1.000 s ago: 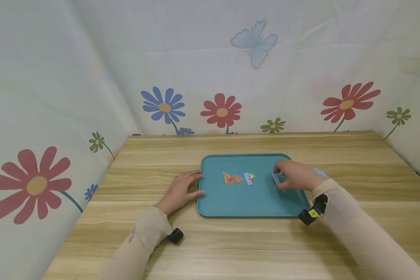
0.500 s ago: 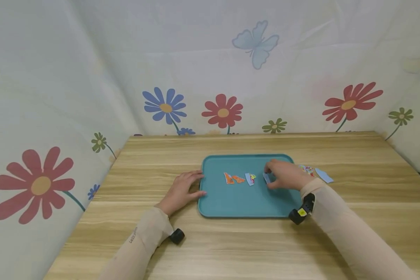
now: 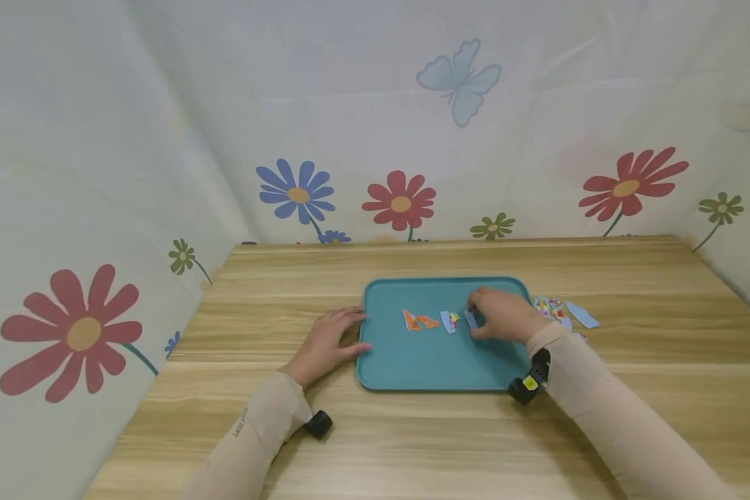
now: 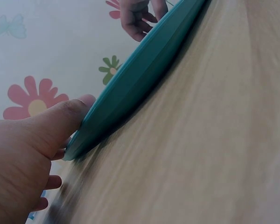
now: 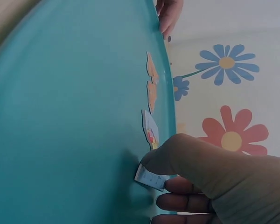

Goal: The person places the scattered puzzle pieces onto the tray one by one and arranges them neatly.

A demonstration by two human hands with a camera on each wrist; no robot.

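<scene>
On the teal tray (image 3: 437,364), several flat, irregular paper pieces lie in a row. Two are orange, the left orange piece (image 3: 410,320) and the right orange piece (image 3: 428,321). Beside them is a light blue piece with a yellow and red print (image 3: 448,322). My right hand (image 3: 503,316) pinches a small light blue paper piece (image 5: 150,178) between thumb and fingers, low over the tray, just right of the printed one. My left hand (image 3: 327,346) rests against the tray's left rim, its thumb (image 4: 67,116) on the edge and its fingers loosely extended.
Right of the tray, a cluster of colourful paper pieces (image 3: 553,310) and a longer light blue piece (image 3: 582,315) lie on the wooden table (image 3: 412,444). A white curtain (image 3: 337,90) printed with flowers and a butterfly hangs behind the table.
My right hand has moved left with the light blue piece, closer to the printed piece. Pieces right of the tray have come into sight. The left hand stays at the rim.
</scene>
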